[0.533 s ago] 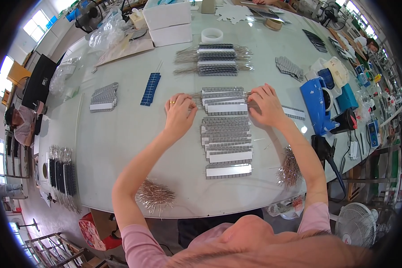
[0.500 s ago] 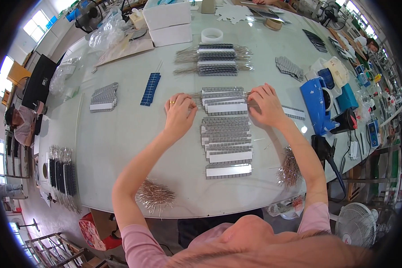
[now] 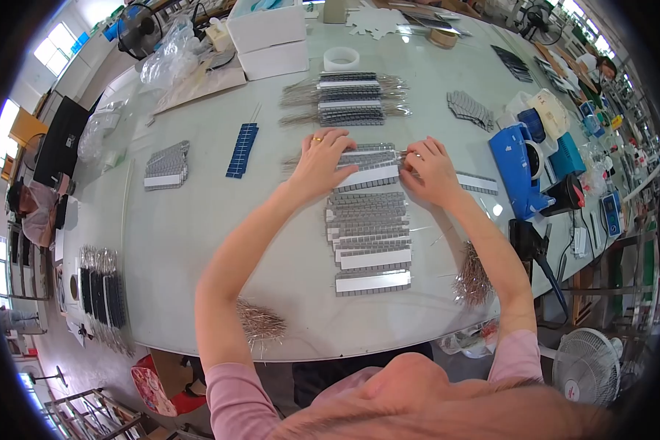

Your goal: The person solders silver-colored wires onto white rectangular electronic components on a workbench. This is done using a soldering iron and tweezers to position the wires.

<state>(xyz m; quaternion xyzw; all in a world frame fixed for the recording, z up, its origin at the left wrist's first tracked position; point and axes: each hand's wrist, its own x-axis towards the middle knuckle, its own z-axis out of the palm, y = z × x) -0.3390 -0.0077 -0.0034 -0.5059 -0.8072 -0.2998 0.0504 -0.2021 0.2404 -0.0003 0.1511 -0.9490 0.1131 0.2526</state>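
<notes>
A stack of grey segmented strips (image 3: pixel 374 174), with thin wires coming out at its ends, lies before me on the table. My left hand (image 3: pixel 323 163) is over the stack's left end, fingers at the far side and thumb at the near side, gripping across it. At the right end, my right hand (image 3: pixel 428 173) is closed with bent fingers round the wire ends; its fingertips are partly hidden. Just nearer to me lies a longer row of grey strips (image 3: pixel 368 218), then a separate grey strip bundle with a white band (image 3: pixel 374 282).
Dark strip bundles with wires (image 3: pixel 350 110) and a tape roll (image 3: pixel 342 59) lie beyond. Blue strips (image 3: pixel 242 150) and a grey stack (image 3: pixel 166 167) are left. A blue tape dispenser (image 3: pixel 517 172) stands right. Loose wire heaps (image 3: pixel 260 323) (image 3: pixel 474 275) lie near the front edge.
My left hand has moved right and slightly away from me, from the wires at the left end onto the strip stack. My right hand stays at the right end, its fingers more bent.
</notes>
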